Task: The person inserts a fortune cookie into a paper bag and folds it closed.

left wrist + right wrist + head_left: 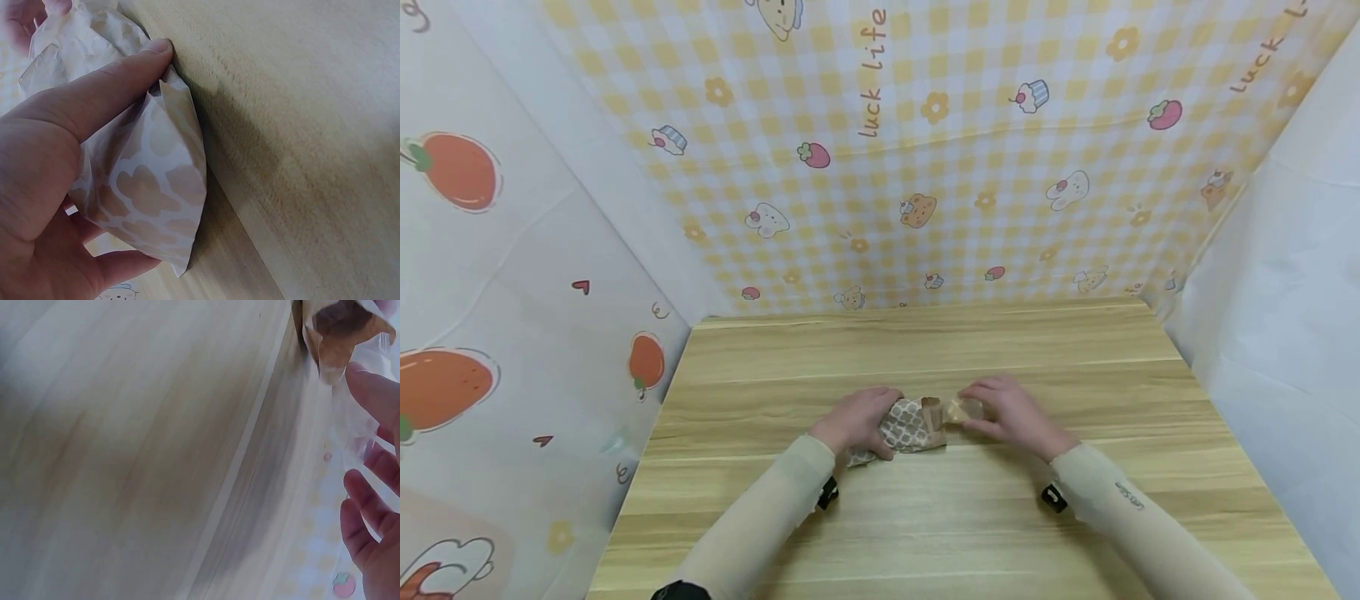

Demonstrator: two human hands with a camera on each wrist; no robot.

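Observation:
A paper bag (907,427) with a white-on-brown lattice print lies on its side on the table, its open mouth facing right. My left hand (859,419) grips the bag near its closed end, thumb along the near side; the left wrist view shows the creased patterned paper (147,187) between thumb and fingers. At the bag's mouth, my right hand (1011,417) pinches a small clear plastic packet (962,409) with something pale yellow in it. In the right wrist view the packet (356,419) sits close against the bag's torn brown rim (337,353). The bag's inside is mostly hidden.
The wood-grain table (880,533) extends around both hands. A yellow checked cloth backdrop (955,150) rises at its far edge. White sheets hang at the left (550,250) and right (1285,275) sides.

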